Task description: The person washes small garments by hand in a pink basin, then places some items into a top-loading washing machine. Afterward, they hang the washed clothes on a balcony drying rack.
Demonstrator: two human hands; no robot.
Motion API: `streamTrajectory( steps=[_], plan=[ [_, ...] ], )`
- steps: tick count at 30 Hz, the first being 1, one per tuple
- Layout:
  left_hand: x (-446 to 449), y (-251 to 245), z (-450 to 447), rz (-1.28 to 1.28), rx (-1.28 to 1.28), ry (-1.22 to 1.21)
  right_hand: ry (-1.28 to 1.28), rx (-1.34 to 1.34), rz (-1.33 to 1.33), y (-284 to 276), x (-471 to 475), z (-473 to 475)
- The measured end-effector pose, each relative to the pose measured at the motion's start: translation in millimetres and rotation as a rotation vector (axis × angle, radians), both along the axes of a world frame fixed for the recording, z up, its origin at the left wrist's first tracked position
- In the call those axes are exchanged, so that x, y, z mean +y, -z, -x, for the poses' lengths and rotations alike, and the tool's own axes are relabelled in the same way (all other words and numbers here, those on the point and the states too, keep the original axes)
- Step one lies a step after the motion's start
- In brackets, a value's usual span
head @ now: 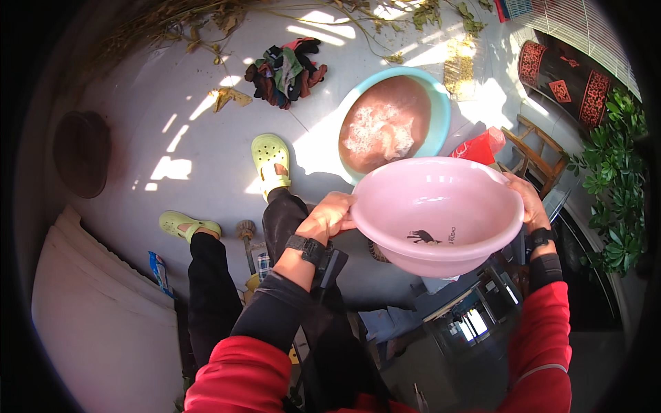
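Observation:
A pink plastic basin [439, 206] hangs above the floor, tilted so that its inside faces me. Dark printed marks show on its inner wall, and I see no water in it. My left hand [329, 212] grips its left rim; my right hand [528, 199] has hold of the right rim. Just beyond it stands a light-blue basin [439, 111] of cloudy, reddish-brown water with foam on top. The pink basin overlaps the near edge of the blue one in this view, and I cannot tell whether they touch. A heap of wet-looking dark clothes [286, 72] lies on the floor left of the blue basin.
Dried plant stalks [206, 23] lie along the far floor. To the right are a red plastic bag [477, 147], a wooden stool [539, 155] and a leafy plant [614, 191]. A dark bucket [82, 154] stands far left. A brush [247, 232] is beside my feet.

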State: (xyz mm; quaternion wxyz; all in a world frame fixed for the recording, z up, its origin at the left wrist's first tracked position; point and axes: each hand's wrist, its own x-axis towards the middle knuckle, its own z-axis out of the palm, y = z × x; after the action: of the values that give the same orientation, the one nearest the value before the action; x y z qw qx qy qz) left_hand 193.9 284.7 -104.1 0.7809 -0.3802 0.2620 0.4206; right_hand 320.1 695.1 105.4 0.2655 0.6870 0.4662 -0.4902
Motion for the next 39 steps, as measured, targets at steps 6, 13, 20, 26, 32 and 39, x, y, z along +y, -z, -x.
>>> streamTrajectory(
  steps=[6,13,20,26,32,39],
  plan=[
    [2,-13,-27,-0.040,0.056,0.097,-0.178,-0.066,0.026,-38,-29,-1],
    [-107,3,70,-0.219,0.262,-0.370,0.066,-0.132,0.027,-65,-141,12],
    [-401,103,272,0.857,0.620,-0.931,0.035,0.252,-0.165,15,-286,106],
    [-487,160,354,0.794,0.486,-1.245,-0.058,0.285,-0.248,91,-393,169],
    [-505,136,333,0.724,0.579,-1.136,-0.153,0.285,-0.259,120,-469,218],
    [-496,-3,216,0.701,0.875,-0.565,-0.202,0.363,-0.063,201,-579,271]
  ],
)
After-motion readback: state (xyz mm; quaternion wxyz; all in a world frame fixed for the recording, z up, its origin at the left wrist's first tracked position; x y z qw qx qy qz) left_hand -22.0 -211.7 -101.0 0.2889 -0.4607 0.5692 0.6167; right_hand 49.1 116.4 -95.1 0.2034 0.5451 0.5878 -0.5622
